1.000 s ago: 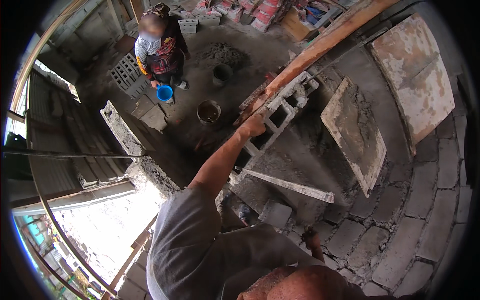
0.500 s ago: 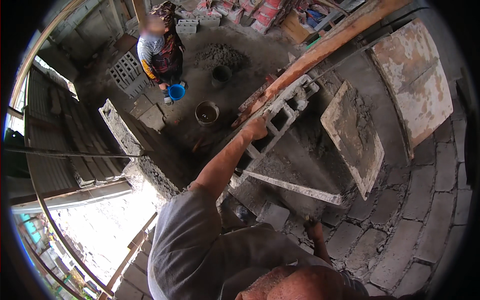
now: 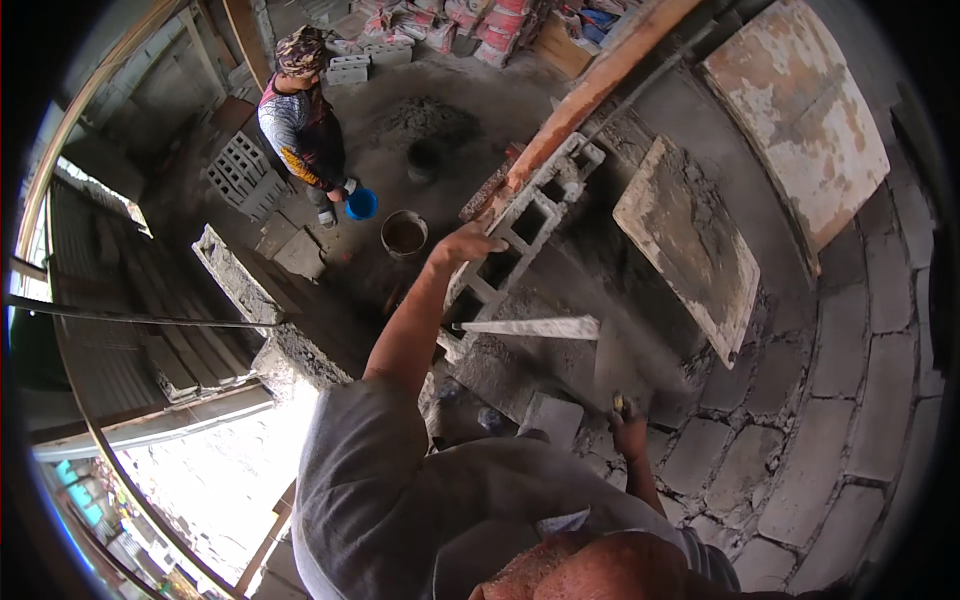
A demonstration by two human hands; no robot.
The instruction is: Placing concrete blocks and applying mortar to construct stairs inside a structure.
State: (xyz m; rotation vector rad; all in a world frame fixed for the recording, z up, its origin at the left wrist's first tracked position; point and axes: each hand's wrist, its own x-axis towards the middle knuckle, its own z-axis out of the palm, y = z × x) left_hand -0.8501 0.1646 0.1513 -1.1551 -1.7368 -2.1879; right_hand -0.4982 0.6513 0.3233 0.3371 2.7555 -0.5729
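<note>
A grey hollow concrete block (image 3: 532, 222) sits along the orange-brown beam, its open cells facing up. My left hand (image 3: 470, 243) grips the wall of this block, fingers closed over its edge. Lower right, my right hand (image 3: 628, 432) is closed round the handle of what looks like a trowel (image 3: 618, 365); its grey blade is blurred. Between the hands a pale narrow strip (image 3: 530, 327) runs sideways from the block's near end; I cannot tell if it is a bar or a board's edge. A mortar-smeared board (image 3: 690, 245) lies to the right.
Another person (image 3: 300, 130) stands far left, holding a blue bucket (image 3: 361, 204). Nearby are a bucket of brownish liquid (image 3: 404, 234), a dark bucket (image 3: 422, 160) and a mortar heap (image 3: 425, 118). The beam (image 3: 590, 95) crosses above; a block wall (image 3: 840, 370) curves at right.
My view has shifted, so most things sit further left. The pale strip has swung to nearly level. The trowel's blade now shows beyond my right hand. My left hand stays on the block.
</note>
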